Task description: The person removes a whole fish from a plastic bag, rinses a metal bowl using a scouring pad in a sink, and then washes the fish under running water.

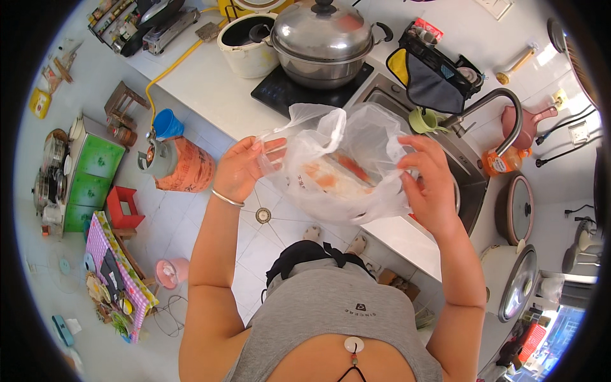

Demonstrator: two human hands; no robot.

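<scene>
A thin, translucent white plastic bag [329, 205] hangs between my two hands in front of my body, its mouth spread wide. Inside lies a pale and orange-red item [339, 176], partly wrapped in plastic; what it is I cannot tell. My left hand [246, 162], with a bangle at the wrist, has its fingers through or behind the bag's left edge. The bag's right rim is pinched between the thumb and fingers of my right hand [425, 174].
Beyond the bag, a lidded steel pot [324, 47] stands on a black induction cooktop [267, 90]. A sink [470, 186] with a curved faucet [518, 114] lies at the right, holding a green cup [422, 120]. A gas cylinder [164, 160] stands on the floor at left.
</scene>
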